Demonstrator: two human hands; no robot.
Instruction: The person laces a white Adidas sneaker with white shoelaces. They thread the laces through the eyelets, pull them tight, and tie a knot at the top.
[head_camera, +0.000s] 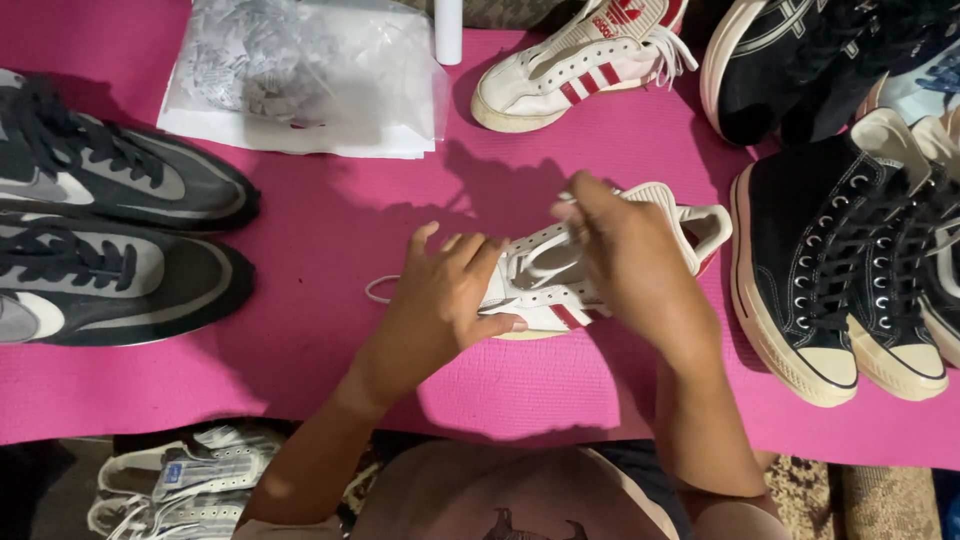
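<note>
In the middle of the frame, on the pink mat (330, 250), the left hand (440, 300) holds the white shoe with red stripes (640, 250) in a closed grip while the right hand (630, 260) pinches its white lace (545, 250), so lacing seems under way and needs careful threading.

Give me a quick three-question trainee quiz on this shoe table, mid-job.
1. True or false: both hands touch the white low-top sneaker with red stripes.
2. Which hand pinches the white lace? A) left hand B) right hand
3. What pair lies left on the pink foam mat?

Key: 1 true. 2 B. 3 the grey and black running shoes.
</note>
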